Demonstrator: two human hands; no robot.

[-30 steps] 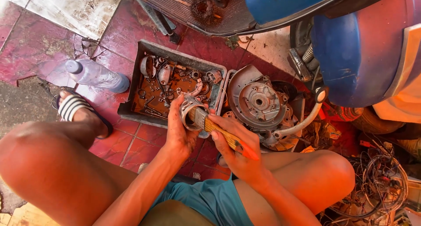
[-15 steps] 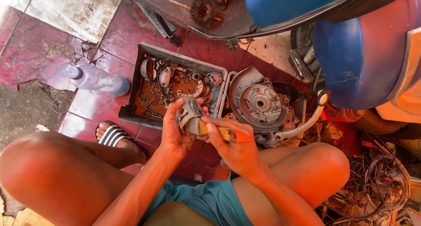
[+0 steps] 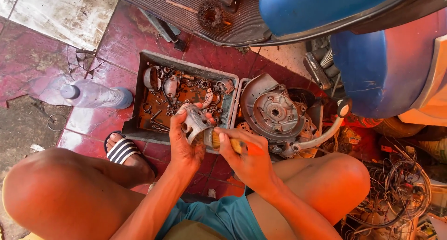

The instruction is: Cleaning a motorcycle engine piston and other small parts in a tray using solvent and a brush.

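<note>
Brush working on a piston, right over the parts tray!

The left hand [image 3: 186, 144] is wrapping its fingers around a grey piston [image 3: 195, 121], gripping it firmly just above the tray's [image 3: 139, 88] near edge. The right hand [image 3: 249, 158] is closing tight on a brush [image 3: 219, 140], its bristle end touching the piston's side. Beside the tray's right wall a round engine casing [image 3: 274, 112] is lying; off the tray's left side a plastic bottle [image 3: 95, 95] is resting on red tiles, and a striped sandal [image 3: 122, 149] is sitting near the tray's front corner.
</note>
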